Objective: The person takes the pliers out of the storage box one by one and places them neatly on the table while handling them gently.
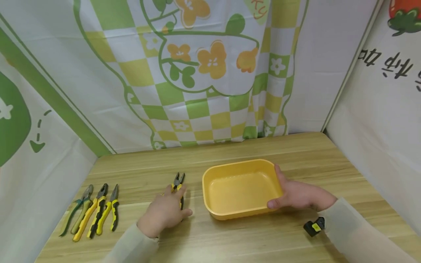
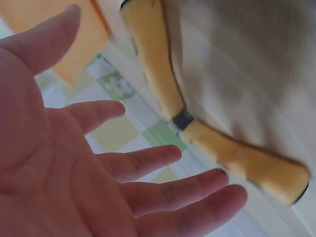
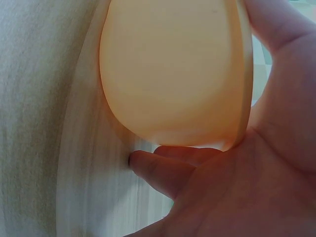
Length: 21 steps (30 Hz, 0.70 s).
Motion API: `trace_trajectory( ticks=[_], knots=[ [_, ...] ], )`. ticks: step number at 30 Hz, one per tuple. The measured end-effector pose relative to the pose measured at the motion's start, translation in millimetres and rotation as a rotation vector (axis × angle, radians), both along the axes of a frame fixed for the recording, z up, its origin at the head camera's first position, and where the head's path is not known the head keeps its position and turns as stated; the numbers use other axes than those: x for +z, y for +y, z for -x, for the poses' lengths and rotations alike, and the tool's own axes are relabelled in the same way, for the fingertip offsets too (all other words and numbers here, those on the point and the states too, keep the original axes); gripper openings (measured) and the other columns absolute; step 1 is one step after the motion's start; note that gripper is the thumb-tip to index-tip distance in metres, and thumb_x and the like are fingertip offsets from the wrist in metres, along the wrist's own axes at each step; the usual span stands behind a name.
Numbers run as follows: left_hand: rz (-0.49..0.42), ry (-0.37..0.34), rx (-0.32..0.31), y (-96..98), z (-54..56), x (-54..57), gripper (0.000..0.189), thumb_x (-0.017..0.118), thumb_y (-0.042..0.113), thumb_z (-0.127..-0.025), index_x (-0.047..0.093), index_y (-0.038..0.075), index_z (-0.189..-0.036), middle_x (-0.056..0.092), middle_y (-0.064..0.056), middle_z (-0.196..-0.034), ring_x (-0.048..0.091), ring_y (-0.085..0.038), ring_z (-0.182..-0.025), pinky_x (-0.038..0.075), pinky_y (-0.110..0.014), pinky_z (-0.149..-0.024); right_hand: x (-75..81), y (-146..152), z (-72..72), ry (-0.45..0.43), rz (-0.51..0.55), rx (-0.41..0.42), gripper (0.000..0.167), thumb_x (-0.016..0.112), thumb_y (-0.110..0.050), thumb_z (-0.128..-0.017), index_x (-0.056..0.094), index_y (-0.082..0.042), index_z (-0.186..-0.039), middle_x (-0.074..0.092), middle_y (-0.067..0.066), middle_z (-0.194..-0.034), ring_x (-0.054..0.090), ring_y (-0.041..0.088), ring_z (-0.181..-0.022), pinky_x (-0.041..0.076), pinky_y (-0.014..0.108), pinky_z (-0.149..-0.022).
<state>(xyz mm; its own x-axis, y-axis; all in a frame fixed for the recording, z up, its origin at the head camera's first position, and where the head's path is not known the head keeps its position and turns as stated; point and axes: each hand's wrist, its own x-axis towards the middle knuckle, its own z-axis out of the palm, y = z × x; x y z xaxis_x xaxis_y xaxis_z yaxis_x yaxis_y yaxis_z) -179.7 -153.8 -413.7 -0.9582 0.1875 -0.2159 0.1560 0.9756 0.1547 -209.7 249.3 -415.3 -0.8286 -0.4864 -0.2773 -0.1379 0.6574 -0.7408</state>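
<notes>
On the table, left of the yellow plastic tray (image 1: 243, 190), lies a pair of combination pliers (image 1: 178, 179) with its jaws pointing away from me. My left hand (image 1: 167, 212) hovers over its handles and partly covers them in the head view. In the left wrist view the fingers (image 2: 163, 195) are spread and extended, apart from the yellow pliers handles (image 2: 160, 64). My right hand (image 1: 297, 195) grips the tray's right end, thumb at the near corner and fingers around the far corner. In the right wrist view fingers (image 3: 165, 173) show beside the tray's end wall (image 3: 173, 74).
Three more pliers lie side by side at the table's left: green-handled pliers (image 1: 77, 210), large yellow-and-black pliers (image 1: 93, 212) and long-nose pliers (image 1: 110, 208). A small black-and-yellow object (image 1: 314, 226) appears beside the right wrist. Patterned curtains (image 1: 210, 109) stand along the table's back edge.
</notes>
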Motion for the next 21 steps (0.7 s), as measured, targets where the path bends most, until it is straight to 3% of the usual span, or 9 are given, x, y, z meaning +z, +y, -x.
trace_trajectory(
  ticks=[5,9,16,21],
  knots=[
    [0.043,0.004,0.015,2.8,-1.7,-6.4,0.074,0.076,0.039,-0.087,0.047,0.011,-0.15,0.035,-0.036,-0.146,0.043,-0.063,-0.118,0.049,-0.068,-0.076,-0.9,0.0,0.0,-0.008,0.002,-0.01,0.137,0.082,-0.045,-0.082,-0.028,0.002,-0.149,0.022,0.041,-0.15,0.047,0.033,-0.116,0.028,0.056,-0.107],
    [0.041,0.048,0.009,-0.4,-2.4,-9.1,0.064,0.075,0.026,-0.086,0.054,0.009,-0.144,0.041,-0.034,-0.143,0.046,-0.058,-0.116,0.049,-0.067,-0.073,-1.6,0.5,0.6,-0.007,0.01,-0.005,0.137,0.082,-0.045,-0.082,-0.028,0.003,-0.149,0.022,0.041,-0.15,0.047,0.033,-0.115,0.028,0.055,-0.107],
    [0.022,0.179,-0.045,-12.8,-6.4,-13.4,0.048,0.06,-0.005,-0.087,0.058,-0.003,-0.135,0.05,-0.033,-0.13,0.051,-0.044,-0.095,0.052,-0.047,-0.061,-2.5,0.8,1.4,-0.011,0.021,0.001,0.138,0.082,-0.044,-0.081,-0.029,0.002,-0.148,0.027,0.039,-0.148,0.048,0.031,-0.113,0.028,0.054,-0.107],
    [0.049,0.2,-0.037,-22.4,-7.7,-14.1,0.047,0.06,-0.009,-0.083,0.06,-0.006,-0.13,0.053,-0.031,-0.118,0.051,-0.042,-0.09,0.051,-0.048,-0.061,-1.6,0.5,1.2,-0.009,0.014,0.002,0.138,0.082,-0.045,-0.081,-0.028,0.002,-0.149,0.024,0.04,-0.15,0.049,0.031,-0.114,0.029,0.054,-0.107]
  ],
)
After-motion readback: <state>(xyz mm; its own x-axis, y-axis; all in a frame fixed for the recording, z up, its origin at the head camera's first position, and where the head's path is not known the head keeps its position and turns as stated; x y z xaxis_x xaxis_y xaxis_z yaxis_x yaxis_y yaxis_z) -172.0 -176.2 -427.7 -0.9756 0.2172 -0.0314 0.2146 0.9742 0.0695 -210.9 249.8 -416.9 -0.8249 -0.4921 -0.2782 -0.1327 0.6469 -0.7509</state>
